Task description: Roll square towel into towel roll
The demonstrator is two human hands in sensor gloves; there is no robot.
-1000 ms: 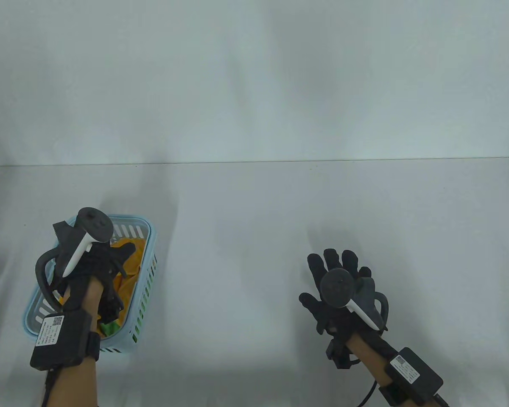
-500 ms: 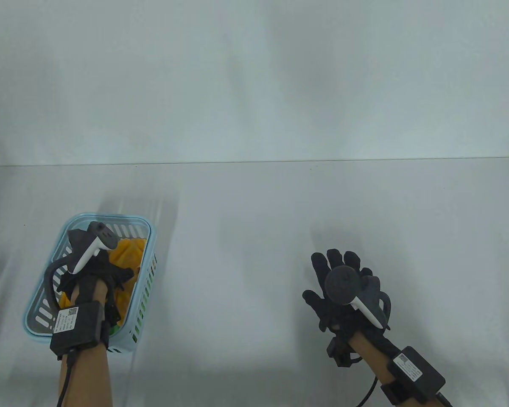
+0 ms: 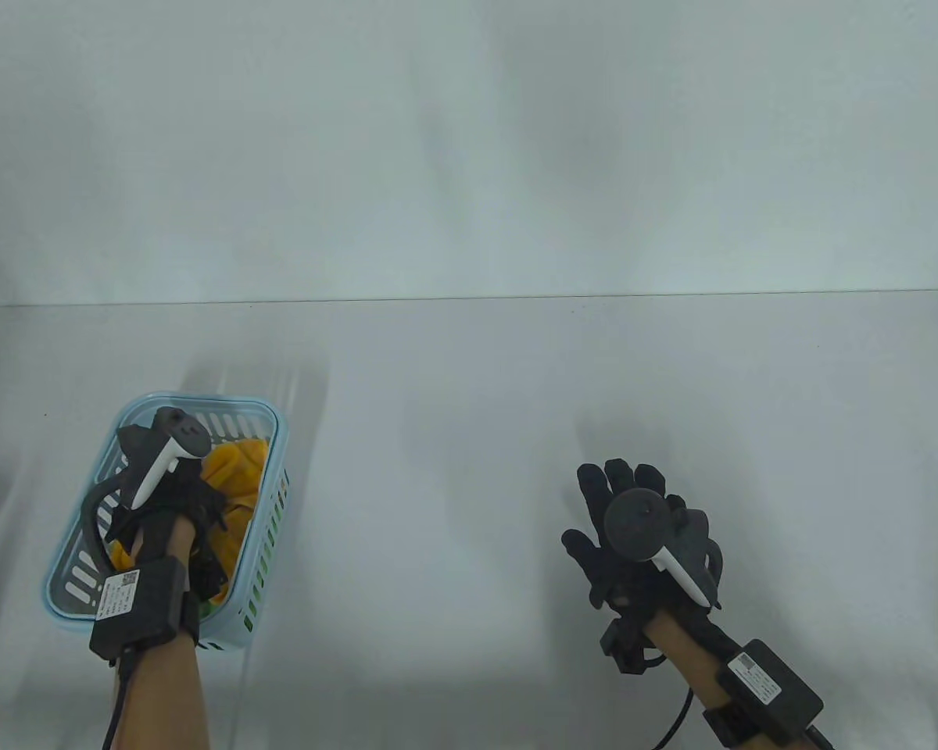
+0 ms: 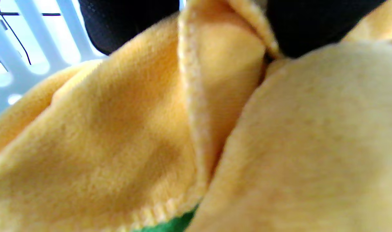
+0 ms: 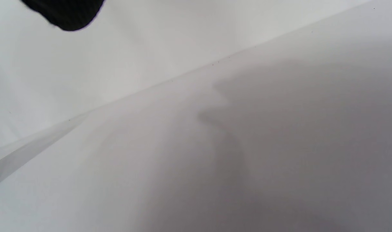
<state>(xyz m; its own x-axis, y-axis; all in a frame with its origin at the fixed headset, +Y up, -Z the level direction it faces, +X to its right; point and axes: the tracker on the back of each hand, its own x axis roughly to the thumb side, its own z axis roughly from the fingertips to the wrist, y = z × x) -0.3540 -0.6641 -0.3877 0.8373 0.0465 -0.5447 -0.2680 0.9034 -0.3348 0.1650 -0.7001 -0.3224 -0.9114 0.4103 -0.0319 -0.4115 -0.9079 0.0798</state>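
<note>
The yellow towel (image 3: 238, 469) is being pinched inside the basket (image 3: 270, 500) by the left hand (image 3: 168, 508), while the right hand (image 3: 633, 539), far from the basket, is being kept flat and empty.

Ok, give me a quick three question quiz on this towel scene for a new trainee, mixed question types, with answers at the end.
1. True or false: the yellow towel lies spread flat on the table.
2. Which hand is inside the blue basket? A) the left hand B) the right hand
3. Fill in: under the yellow towel, a bit of ___ cloth shows.

Key: 1 false, it is bunched in the basket. 2 A; the right hand is spread over the bare table. 3 green.
</note>
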